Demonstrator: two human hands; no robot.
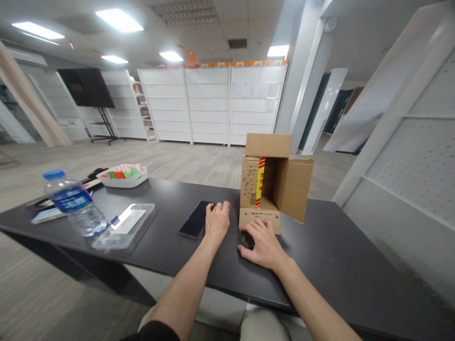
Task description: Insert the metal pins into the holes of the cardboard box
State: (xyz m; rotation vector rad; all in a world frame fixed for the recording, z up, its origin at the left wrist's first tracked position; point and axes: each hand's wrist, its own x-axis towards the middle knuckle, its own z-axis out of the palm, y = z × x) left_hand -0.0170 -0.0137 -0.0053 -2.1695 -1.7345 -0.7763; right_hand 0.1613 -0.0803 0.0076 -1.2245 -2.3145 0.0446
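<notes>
My right hand (pixel 263 244) is curled around a small dark ribbed object (pixel 248 240) on the black table, its thumb and fingers on either side. What kind of object it is I cannot make out, since the hand covers part of it. Just beyond stands an open cardboard box (pixel 250 184), its flaps spread and its front flap reaching down to my fingers. Dark dots mark its left panel, beside a red and yellow tape strip. My left hand (pixel 217 222) rests with bent, slightly parted fingers at the right edge of a dark phone (pixel 196 219), holding nothing visible.
Left on the table (pixel 320 265) are a clear plastic case (pixel 126 227), a water bottle (pixel 74 203) with a blue cap and a white basket (pixel 122 179) of colourful items. White shelving (pixel 208 104) and a screen on a stand (pixel 85 88) are farther back.
</notes>
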